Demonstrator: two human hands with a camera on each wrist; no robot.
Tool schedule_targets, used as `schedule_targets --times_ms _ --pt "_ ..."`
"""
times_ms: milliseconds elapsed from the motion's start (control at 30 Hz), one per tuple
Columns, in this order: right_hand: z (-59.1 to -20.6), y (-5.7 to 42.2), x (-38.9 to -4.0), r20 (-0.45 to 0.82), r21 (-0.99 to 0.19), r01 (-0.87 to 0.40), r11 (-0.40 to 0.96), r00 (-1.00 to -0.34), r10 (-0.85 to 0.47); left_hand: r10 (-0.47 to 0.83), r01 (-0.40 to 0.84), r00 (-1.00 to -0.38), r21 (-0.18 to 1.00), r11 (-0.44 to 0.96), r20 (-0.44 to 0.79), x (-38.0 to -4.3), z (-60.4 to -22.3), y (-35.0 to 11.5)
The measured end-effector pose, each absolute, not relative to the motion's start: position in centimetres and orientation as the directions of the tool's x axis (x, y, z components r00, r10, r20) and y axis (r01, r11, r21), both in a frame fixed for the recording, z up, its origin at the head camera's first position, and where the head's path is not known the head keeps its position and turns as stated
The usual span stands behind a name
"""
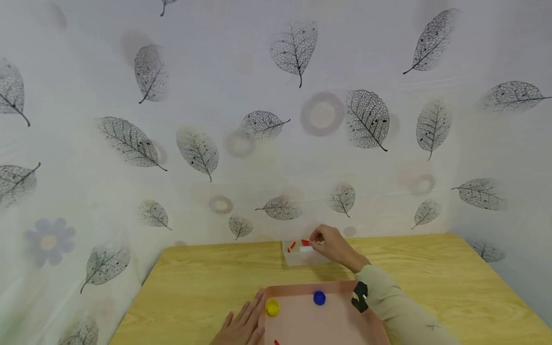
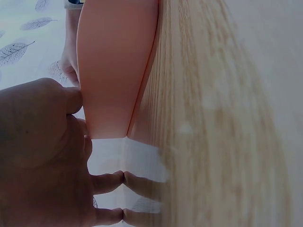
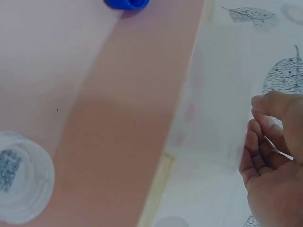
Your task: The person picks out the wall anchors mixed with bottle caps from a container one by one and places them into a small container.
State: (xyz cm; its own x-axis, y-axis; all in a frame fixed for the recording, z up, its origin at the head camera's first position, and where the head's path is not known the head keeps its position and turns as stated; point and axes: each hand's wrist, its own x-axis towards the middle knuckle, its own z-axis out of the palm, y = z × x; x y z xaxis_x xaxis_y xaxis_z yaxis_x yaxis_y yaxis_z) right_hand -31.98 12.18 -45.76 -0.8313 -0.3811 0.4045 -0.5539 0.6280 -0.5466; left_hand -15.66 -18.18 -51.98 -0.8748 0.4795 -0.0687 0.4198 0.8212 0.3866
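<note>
My left hand (image 1: pixel 242 322) rests along the left side of a pink tray (image 1: pixel 310 288), fingers extended; the left wrist view shows this hand (image 2: pixel 42 151) against the tray's outer wall (image 2: pixel 116 61). Beyond the tray, my right hand (image 1: pixel 334 245) reaches over a translucent white box (image 1: pixel 302 259). Small red pieces (image 1: pixel 292 246) lie in that box, one of them right beside the right fingertips. Thumb and index finger of this hand (image 3: pixel 274 146) meet at the box's rim in the right wrist view; whether they pinch a piece is hidden.
Inside the tray are a yellow round cap (image 1: pixel 272 307), a blue round cap (image 1: pixel 319 298) and a red piece (image 1: pixel 277 342). A clear round container (image 3: pixel 35 182) stands there too. A leaf-patterned curtain (image 1: pixel 276 158) rises behind the wooden table (image 1: pixel 194 273).
</note>
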Motion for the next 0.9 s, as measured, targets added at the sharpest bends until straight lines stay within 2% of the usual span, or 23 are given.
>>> schedule_targets --times_ms 200,367,733,900 --pt "-45.0 12.4 -30.9 0.417 -0.571 -0.554 0.607 -0.832 -0.367 0.479 0.431 -0.877 0.37 0.823 -0.044 -15.7 -51.7 -18.2" --pt "-44.2 12.5 -29.2 0.415 -0.613 -0.549 0.568 -0.836 -0.359 0.462 0.397 -0.882 0.382 0.834 -0.093 -15.7 -51.3 -18.1" --pt "-43.4 12.3 -25.4 0.482 -0.616 -0.575 0.538 -0.816 -0.32 0.498 0.428 -0.864 0.413 0.804 -0.075 -15.4 -50.9 -18.3" --pt "-42.9 12.0 -23.5 0.471 -0.661 -0.55 0.51 -0.834 -0.289 0.491 0.412 -0.866 0.422 0.808 -0.093 -15.1 -50.8 -18.2"
